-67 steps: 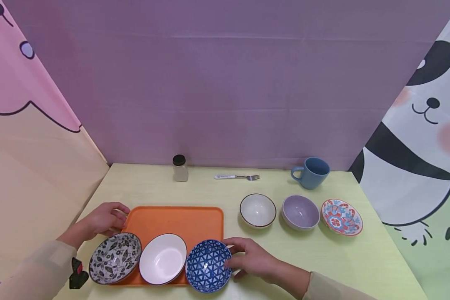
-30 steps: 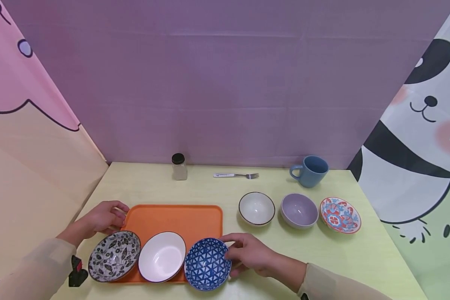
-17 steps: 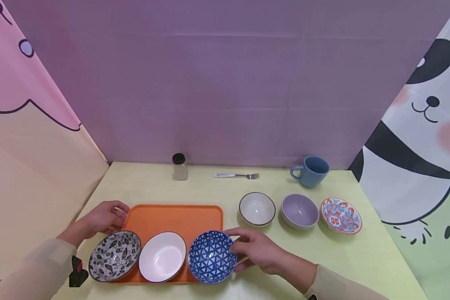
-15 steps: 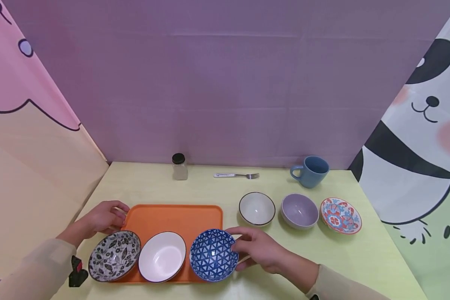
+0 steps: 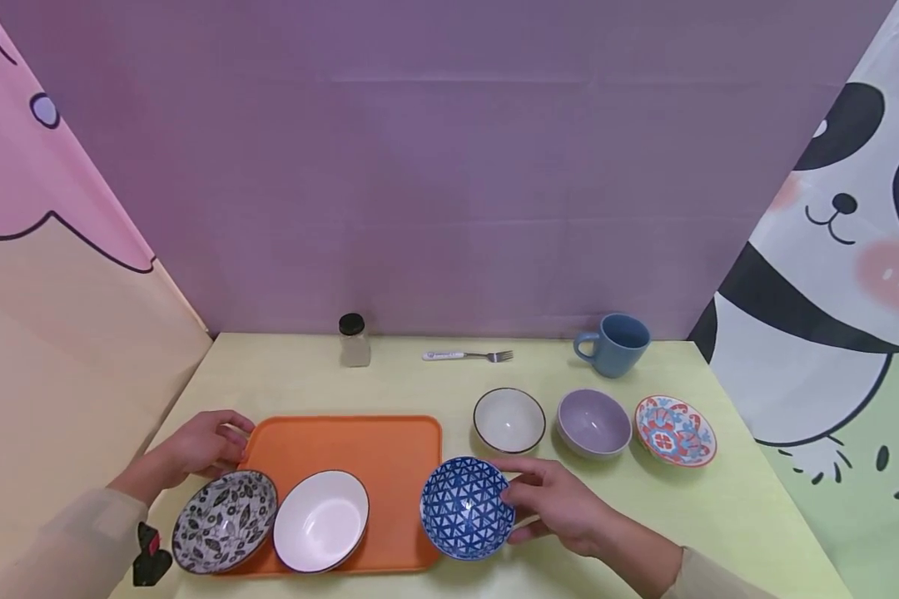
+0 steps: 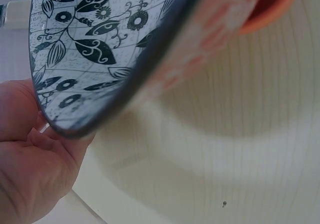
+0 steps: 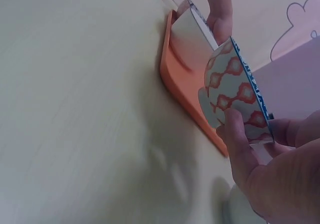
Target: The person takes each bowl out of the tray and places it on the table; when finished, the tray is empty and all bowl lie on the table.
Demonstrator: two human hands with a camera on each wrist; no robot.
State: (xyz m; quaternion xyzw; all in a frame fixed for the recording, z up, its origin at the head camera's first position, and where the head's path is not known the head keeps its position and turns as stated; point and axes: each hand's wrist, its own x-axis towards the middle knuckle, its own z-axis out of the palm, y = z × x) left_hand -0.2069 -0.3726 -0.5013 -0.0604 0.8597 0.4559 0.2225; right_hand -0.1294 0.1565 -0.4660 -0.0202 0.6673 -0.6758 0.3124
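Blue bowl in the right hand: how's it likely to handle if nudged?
Probably stiff and breakable: the blue bowl looks like glazed ceramic. Likely slippery too, given the glint inside. Set down, it may tip if pushed high, since it flares from a narrow foot.

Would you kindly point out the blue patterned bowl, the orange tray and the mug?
Blue patterned bowl [image 5: 468, 508], head view, inner surface.
Orange tray [image 5: 384, 456], head view, bare floor.
Mug [image 5: 616, 358], head view, outer wall.

Fork [image 5: 457, 356]: small print on its white handle [image 5: 442, 356], too tiny to read
Readable text: none
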